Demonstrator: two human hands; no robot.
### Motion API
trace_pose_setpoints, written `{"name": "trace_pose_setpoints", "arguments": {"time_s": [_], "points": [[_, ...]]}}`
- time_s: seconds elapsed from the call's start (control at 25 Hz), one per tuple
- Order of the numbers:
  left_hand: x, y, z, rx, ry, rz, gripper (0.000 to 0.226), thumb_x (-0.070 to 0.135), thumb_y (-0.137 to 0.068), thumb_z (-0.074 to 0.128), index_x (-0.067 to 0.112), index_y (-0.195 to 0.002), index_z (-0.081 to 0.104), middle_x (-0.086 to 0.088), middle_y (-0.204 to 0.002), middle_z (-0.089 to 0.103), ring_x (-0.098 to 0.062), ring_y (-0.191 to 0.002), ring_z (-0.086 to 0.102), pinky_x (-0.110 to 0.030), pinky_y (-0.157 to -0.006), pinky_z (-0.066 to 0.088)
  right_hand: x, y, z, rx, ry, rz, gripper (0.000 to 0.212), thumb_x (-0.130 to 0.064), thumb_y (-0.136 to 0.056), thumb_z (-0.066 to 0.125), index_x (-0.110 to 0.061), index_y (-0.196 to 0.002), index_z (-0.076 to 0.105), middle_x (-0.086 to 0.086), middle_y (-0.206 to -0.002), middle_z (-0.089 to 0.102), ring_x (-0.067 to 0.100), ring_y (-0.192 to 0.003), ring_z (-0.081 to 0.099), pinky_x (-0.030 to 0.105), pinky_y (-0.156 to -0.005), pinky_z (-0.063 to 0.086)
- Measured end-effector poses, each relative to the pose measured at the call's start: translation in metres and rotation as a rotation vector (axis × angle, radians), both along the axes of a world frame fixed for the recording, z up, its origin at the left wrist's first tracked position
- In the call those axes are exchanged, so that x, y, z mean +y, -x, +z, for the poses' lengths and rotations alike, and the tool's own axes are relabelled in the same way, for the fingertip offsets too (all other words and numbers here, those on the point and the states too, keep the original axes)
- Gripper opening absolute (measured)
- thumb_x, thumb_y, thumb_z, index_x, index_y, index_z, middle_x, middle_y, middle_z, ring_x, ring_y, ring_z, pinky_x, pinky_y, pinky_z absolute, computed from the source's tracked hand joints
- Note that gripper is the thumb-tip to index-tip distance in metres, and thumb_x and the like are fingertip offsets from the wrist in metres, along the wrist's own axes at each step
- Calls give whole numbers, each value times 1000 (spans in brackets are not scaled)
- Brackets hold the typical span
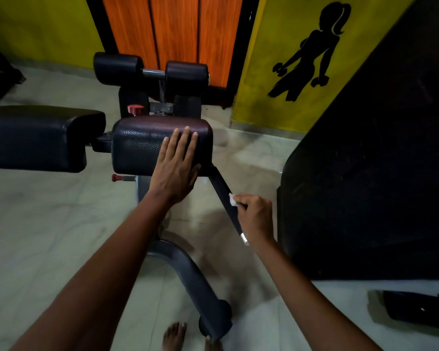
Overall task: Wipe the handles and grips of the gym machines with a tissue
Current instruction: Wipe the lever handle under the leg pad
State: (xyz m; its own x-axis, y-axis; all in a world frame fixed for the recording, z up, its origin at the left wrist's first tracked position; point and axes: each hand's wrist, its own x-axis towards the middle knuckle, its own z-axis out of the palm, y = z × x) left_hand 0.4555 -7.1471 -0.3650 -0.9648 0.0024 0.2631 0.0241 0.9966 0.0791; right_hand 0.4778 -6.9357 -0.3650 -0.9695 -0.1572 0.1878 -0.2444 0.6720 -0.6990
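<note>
Left hand [175, 171]: flat, palm down, fingers straight and close together, resting on top of the near right part of the dark padded seat [142, 143]. Fingertips point away, toward the far edge of the pad. Left forearm runs up from the lower left corner of view, nearly straight.

Right hand [255, 215]: fingers curled around the black handle [224, 196], knuckles up and to the right, thumb side toward the pad. Small white tissue [233, 200] pinched between fingers and handle, only a crumpled bit showing at the upper left of the fist. Right forearm enters from the lower right.

Handle: long thin black bar, long axis diagonal, upper end meeting the right underside of the padded seat, lower end pointing down and toward the viewer, finished with a silver cap [244, 238] just below the fist. Grip placed on the lower half of the bar, tissue touching its right face.

Second dark pad [36, 138] just left of the first, apart from it. Two round black roller pads [150, 69] beyond, in front of an orange door [175, 29]. Red knob [135, 108] behind the seat. Grey curved frame leg [188, 277] on the pale tiled floor [48, 224]. Bare foot [174, 335] at bottom edge. Yellow wall with black silhouette [312, 51] at right; large black panel [378, 160] beside the right hand.
</note>
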Motion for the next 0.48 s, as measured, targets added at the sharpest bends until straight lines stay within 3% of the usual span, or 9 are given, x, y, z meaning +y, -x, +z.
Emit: {"name": "trace_pose_setpoints", "arguments": {"time_s": [0.08, 0.16, 0.24, 0.36, 0.48], "points": [[-1, 0, 1, -6, -7, -1, 70, 35, -97, 46, 6, -152, 15, -18, -159, 14, -34, -147, 8, -47, -120, 9, -2, -4, -1, 28, -5, 25, 12, -12, -85, 66, -5, -85, 76, 9, -85, 75, 21, -79, 71, 34, -76, 57], [0, 0, 2, -10, -9, -3, 70, 35, -96, 47, 6, -152, 15, -18, -159, 14, -34, -147, 8, -47, -120, 7, 11, -16, 0, 91, -30, 102, 14, -6, -82, 70, -4, -95, 75, 6, -95, 74, 13, -88, 71, 19, -84, 52], [1, 0, 3, -14, -9, 5, 70, 34, -97, 47, 6, -152, 14, -18, -159, 13, -34, -147, 7, -46, -120, 5, 22, -22, 3, 71, -24, 93, 15, -5, -83, 69, -5, -96, 75, 4, -95, 74, 11, -88, 70, 14, -83, 51], [1, -1, 5, -29, -8, 9, 69, 34, -97, 46, 7, -152, 13, -18, -159, 12, -34, -147, 6, -46, -120, 5, 12, -12, 1, -16, -18, -2, 15, -14, -87, 63, -7, -85, 76, 7, -85, 75, 20, -79, 71, 33, -73, 57], [0, -1, 7, -39, -2, 6, 69, 35, -97, 45, 7, -152, 13, -18, -159, 12, -34, -147, 6, -46, -120, 6, 7, -18, 5, 41, -57, 95, 18, -15, -86, 59, -6, -87, 75, 8, -90, 75, 22, -82, 72, 37, -73, 58]]}}
